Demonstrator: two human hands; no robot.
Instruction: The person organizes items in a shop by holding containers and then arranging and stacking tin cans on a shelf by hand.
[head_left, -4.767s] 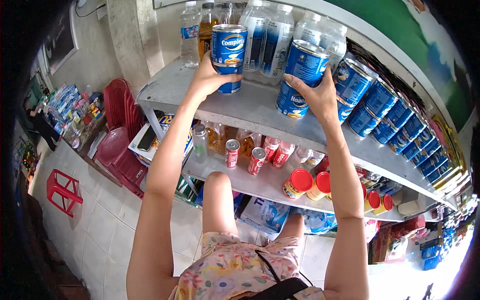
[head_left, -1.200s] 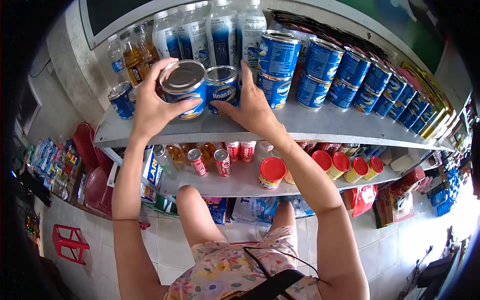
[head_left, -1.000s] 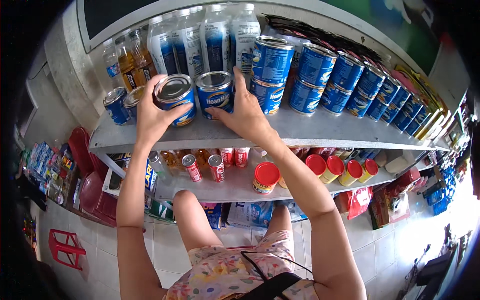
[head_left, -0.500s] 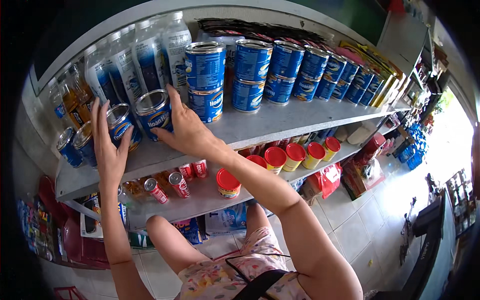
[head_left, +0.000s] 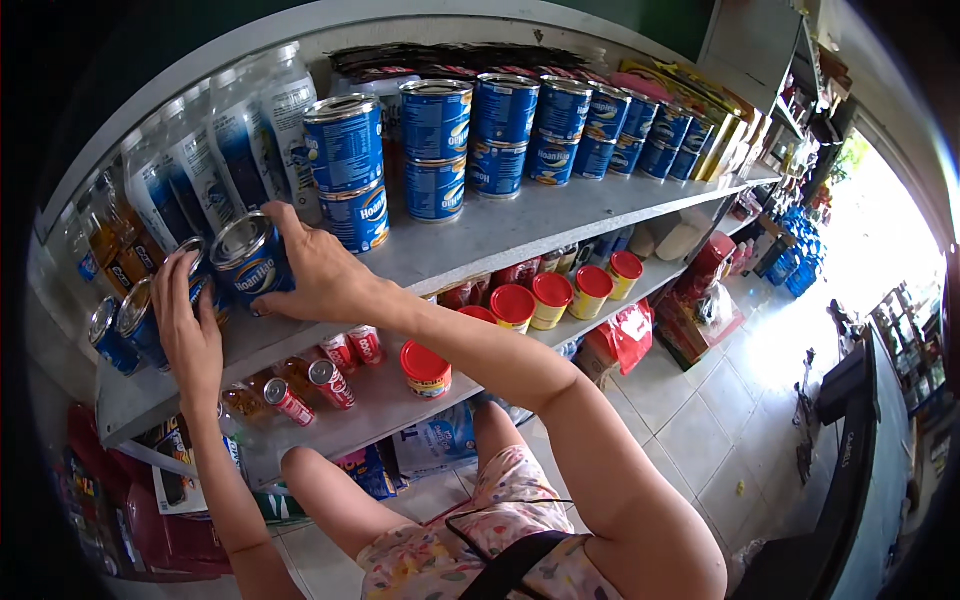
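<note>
On the upper shelf point(head_left: 520, 222), my right hand point(head_left: 338, 285) grips a blue can point(head_left: 254, 268) with a silver lid, thumb low on its front and fingers at its far side. Directly to its left, my left hand point(head_left: 190, 335) has its fingers and thumb around another blue can point(head_left: 203, 270), which the hand partly covers. Two more single blue cans, one at the far left point(head_left: 112, 335) and one beside my left hand point(head_left: 138, 318), stand on the shelf. A stack of two blue cans point(head_left: 345, 160) rises to the right of my right hand.
More two-high can stacks point(head_left: 435, 150) run rightward to yellow boxes point(head_left: 715, 150). Wrapped clear bottles point(head_left: 240, 150) and amber drink bottles point(head_left: 120, 225) stand behind. The lower shelf holds red drink cans point(head_left: 330, 383) and red-lidded tubs point(head_left: 427, 368). A dark screen point(head_left: 860, 470) is at right.
The view has shifted, so the shelf goods appear further left. My left fingers have come down closer around their can. My right hand still holds the same can.
</note>
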